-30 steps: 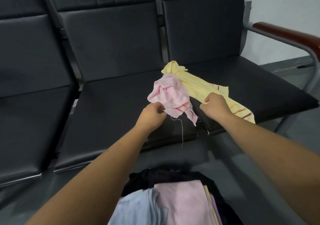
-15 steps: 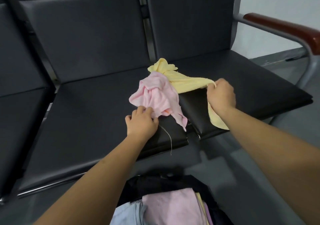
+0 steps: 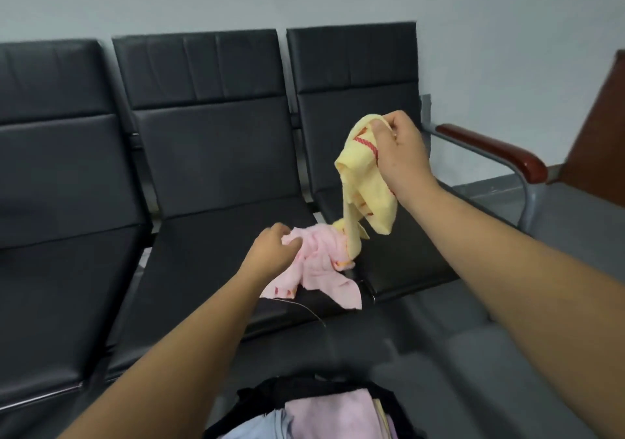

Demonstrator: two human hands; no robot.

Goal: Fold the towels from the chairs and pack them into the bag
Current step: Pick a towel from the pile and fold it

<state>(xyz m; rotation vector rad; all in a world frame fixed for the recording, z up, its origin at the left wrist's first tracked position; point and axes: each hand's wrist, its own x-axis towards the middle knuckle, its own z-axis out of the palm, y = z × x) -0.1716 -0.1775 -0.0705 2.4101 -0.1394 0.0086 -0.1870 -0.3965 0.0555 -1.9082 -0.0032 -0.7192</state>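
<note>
My right hand point(image 3: 397, 154) grips a yellow towel point(image 3: 362, 184) with red stripes and holds it up above the seat; its lower end still hangs down to the pink towel. That crumpled pink towel point(image 3: 321, 266) lies at the front of the black chairs point(image 3: 209, 174), across the gap between the middle and right seats. My left hand point(image 3: 274, 247) pinches its left edge. A loose thread trails from it over the seat front. The black bag point(image 3: 324, 391) sits open at the bottom of the view with folded pink and light blue towels point(image 3: 324, 418) inside.
The row of black padded chairs stands against a pale wall. A metal armrest with a reddish wooden top point(image 3: 493, 149) closes the right end. A brown panel point(image 3: 598, 134) stands at the far right. Grey floor point(image 3: 456, 354) lies between chairs and bag.
My right hand has lifted the yellow towel off the seat, up and away from the pink one. My left hand stays on the pink towel. The view has tilted up.
</note>
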